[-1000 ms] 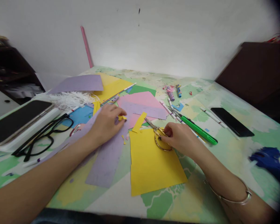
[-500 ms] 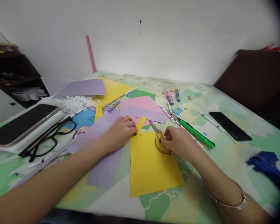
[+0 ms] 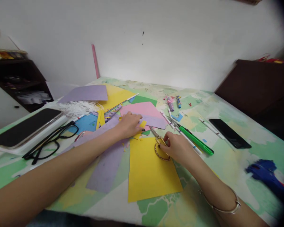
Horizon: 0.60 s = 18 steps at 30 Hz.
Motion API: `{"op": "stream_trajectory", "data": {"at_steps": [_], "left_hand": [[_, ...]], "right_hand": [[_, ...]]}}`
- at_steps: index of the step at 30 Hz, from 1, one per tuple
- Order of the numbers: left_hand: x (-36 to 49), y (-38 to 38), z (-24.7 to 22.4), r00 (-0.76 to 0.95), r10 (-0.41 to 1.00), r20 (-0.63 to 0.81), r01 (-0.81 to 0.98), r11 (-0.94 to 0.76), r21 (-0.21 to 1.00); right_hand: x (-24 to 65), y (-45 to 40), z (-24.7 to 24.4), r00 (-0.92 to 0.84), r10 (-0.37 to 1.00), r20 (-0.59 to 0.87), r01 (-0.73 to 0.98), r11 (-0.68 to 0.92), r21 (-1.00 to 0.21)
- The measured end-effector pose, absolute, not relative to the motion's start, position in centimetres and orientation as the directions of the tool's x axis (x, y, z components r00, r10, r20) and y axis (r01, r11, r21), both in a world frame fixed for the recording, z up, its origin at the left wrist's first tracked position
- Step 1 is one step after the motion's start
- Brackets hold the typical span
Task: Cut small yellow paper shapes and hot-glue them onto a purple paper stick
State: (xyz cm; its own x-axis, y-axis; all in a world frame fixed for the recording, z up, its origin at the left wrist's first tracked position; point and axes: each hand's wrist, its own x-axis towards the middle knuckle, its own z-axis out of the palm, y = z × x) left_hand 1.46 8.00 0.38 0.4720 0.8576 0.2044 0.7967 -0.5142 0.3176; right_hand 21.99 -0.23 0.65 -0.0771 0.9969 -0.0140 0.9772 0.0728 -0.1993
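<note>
A large yellow sheet (image 3: 151, 176) lies on the patterned table in front of me. My right hand (image 3: 174, 143) has its fingers closed on the gold handle of the scissors (image 3: 162, 154), whose blades point up and left past the sheet's top edge. To the left, my left hand (image 3: 130, 125) is palm down with bent fingers over the papers, its fingertips at a small yellow strip (image 3: 142, 127). Purple paper (image 3: 106, 173) extends beneath my left forearm. Pink and purple paper (image 3: 142, 110) lies just behind both hands.
Black glasses (image 3: 49, 146) and a phone on a white box (image 3: 26, 126) are at the left. At the right are a green cutter (image 3: 196, 140), white sticks (image 3: 210, 127), a black phone (image 3: 229, 134) and a blue glue gun (image 3: 265, 171). White string (image 3: 78, 108) lies behind.
The camera view has tilted up slightly. My left hand has moved forward and a little right over the papers. My right hand remains at the scissors' handle.
</note>
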Motion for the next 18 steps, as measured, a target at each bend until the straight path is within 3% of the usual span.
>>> {"op": "stream_trajectory", "data": {"at_steps": [7, 12, 15, 18], "left_hand": [[3.3, 9.4, 0.5, 0.332, 0.942, 0.039, 0.766, -0.294, 0.572], [3.1, 8.4, 2.1, 0.333, 0.943, 0.017, 0.589, -0.222, 0.777], [2.8, 6.7, 3.2, 0.364, 0.931, 0.019, 0.390, -0.171, 0.905], [2.9, 4.5, 3.7, 0.388, 0.922, -0.008, 0.222, -0.085, 0.971]], "right_hand": [[21.8, -0.5, 0.6, -0.086, 0.996, 0.006, 0.979, 0.086, -0.183], [21.8, -0.5, 0.8, -0.115, 0.991, 0.066, 0.972, 0.126, -0.200], [21.4, -0.8, 1.1, -0.223, 0.935, 0.276, 0.869, 0.319, -0.379], [20.9, -1.4, 1.2, -0.281, 0.818, 0.502, 0.516, 0.570, -0.639]]}}
